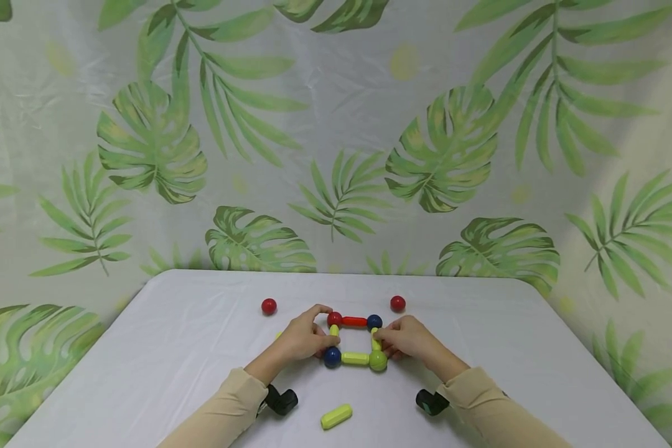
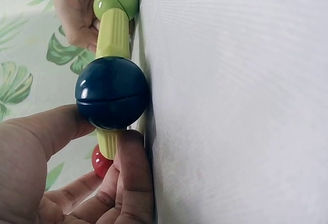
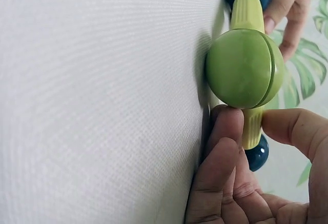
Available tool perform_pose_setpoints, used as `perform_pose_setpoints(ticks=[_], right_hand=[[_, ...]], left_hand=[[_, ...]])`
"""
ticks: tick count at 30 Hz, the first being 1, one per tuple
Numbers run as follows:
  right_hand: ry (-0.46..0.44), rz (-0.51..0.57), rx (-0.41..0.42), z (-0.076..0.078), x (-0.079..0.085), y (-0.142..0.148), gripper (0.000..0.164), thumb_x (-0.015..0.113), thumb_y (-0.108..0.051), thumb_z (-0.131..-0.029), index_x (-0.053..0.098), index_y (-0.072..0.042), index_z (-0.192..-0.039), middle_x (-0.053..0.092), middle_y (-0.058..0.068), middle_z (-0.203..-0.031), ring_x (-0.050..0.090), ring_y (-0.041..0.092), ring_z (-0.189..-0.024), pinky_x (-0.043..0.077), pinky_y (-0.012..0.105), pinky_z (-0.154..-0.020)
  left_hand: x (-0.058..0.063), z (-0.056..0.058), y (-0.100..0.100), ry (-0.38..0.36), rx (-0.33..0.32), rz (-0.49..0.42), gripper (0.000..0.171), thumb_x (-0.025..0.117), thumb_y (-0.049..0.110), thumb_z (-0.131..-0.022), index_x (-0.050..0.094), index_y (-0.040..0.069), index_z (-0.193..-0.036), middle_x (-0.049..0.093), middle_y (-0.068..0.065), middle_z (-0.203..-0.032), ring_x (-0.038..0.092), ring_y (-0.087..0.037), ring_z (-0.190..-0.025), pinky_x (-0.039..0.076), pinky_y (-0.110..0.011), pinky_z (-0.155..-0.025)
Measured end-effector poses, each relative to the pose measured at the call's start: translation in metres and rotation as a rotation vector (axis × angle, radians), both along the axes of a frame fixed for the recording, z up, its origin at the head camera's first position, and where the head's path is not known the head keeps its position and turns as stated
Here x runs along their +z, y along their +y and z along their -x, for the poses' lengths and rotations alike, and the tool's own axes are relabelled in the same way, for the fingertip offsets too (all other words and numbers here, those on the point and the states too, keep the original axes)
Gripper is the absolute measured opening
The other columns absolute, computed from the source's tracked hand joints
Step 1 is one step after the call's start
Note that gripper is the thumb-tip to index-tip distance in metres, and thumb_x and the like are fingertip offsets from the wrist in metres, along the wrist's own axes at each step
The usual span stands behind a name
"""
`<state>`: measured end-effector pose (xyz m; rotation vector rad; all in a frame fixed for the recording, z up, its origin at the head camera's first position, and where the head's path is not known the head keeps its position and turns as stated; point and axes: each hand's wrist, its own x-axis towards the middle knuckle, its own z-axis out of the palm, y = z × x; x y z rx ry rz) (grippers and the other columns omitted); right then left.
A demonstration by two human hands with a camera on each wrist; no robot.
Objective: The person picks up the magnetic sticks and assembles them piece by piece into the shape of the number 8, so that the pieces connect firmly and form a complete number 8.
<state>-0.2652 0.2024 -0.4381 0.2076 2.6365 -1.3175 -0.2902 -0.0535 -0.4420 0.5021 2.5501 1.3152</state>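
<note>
Left hand (image 1: 303,335): fingers pinching left yellow-green rod (image 2: 107,143) of ball-and-rod square (image 1: 355,359); right hand (image 1: 411,341): fingers pinching right yellow-green rod (image 3: 252,129).

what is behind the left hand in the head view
A yellow-green tip peeks out behind the left hand; the rest of that piece is covered. The hand also partly hides the square's left rod.

a leaf-print backdrop (image 1: 336,130) stands behind a white table (image 1: 498,336).

Frame (image 1: 355,359) between hands (image 1: 302,336) (image 1: 410,340), balls (image 1: 269,306) (image 1: 397,303) behind, rod (image 1: 336,417) before
</note>
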Motion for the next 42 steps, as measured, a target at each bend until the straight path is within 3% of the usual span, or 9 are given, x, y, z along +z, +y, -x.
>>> perform_pose_setpoints(ticks=[22, 32, 42], right_hand=[[-0.006, 0.011, -0.022, 0.006, -0.001, -0.001, 0.026, 0.075, -0.029, -0.099, 0.074, -0.003, -0.098, 0.073, 0.007, -0.087, 0.066, 0.014, -0.072, 0.058, 0.024, -0.065], [0.000, 0.051, 0.010, 0.007, 0.001, 0.001, 0.026, 0.075, -0.026, -0.099, 0.074, 0.000, -0.101, 0.074, 0.009, -0.090, 0.068, 0.013, -0.073, 0.061, 0.025, -0.068], [0.010, 0.017, 0.023, 0.004, 0.004, 0.008, 0.028, 0.074, -0.026, -0.100, 0.072, 0.001, -0.108, 0.076, 0.010, -0.092, 0.070, 0.014, -0.076, 0.063, 0.029, -0.072]], left_hand=[[0.004, 0.008, 0.004, 0.012, -0.006, 0.022, 0.064, 0.082, 0.021, -0.095, 0.052, 0.012, -0.151, 0.066, -0.003, -0.083, 0.060, -0.014, -0.066, 0.051, -0.026, -0.065], [0.001, 0.011, 0.002, 0.005, -0.002, 0.033, 0.065, 0.081, 0.023, -0.096, 0.051, 0.012, -0.152, 0.066, -0.002, -0.083, 0.061, -0.014, -0.068, 0.052, -0.027, -0.067], [0.017, 0.005, -0.007, 0.042, 0.013, 0.083, 0.067, 0.079, 0.025, -0.098, 0.049, 0.009, -0.155, 0.071, -0.004, -0.088, 0.067, -0.017, -0.071, 0.053, -0.030, -0.068]])
